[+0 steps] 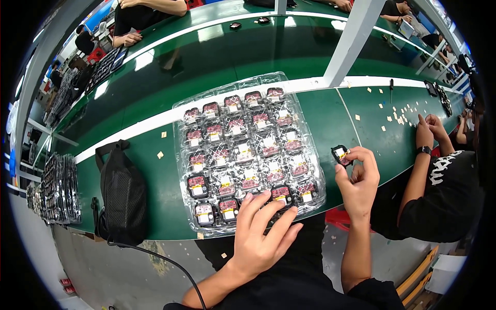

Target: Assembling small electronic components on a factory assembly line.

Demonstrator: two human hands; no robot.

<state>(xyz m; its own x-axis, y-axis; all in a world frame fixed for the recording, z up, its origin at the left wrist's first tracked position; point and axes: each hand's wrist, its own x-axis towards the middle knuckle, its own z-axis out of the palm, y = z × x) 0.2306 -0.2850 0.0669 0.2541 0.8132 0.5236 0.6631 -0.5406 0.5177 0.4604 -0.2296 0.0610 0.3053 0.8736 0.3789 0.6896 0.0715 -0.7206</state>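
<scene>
A transparent plastic tray (pixel 182 170) lies on the green workbench in front of me, filled with rows of small square electronic modules. Each module, such as this one in the near row (pixel 228 209), has a black frame, a red circuit board and a white-and-yellow part. My left hand (pixel 261 232) spreads its fingers over the tray's near edge, hiding part of the nearest row; whether the fingertips touch a module I cannot tell. To the right of the tray, my right hand (pixel 360 181) pinches a similar electronic module (pixel 340 154) between thumb and fingers, raised above the bench.
A black bag (pixel 123 194) sits left of the tray, with stacked trays (pixel 61 188) beyond it. Small beige pieces (pixel 400 116) and a screwdriver (pixel 391 90) lie at the right. A grey post (pixel 354 44) rises behind. A co-worker (pixel 439 191) sits close on my right.
</scene>
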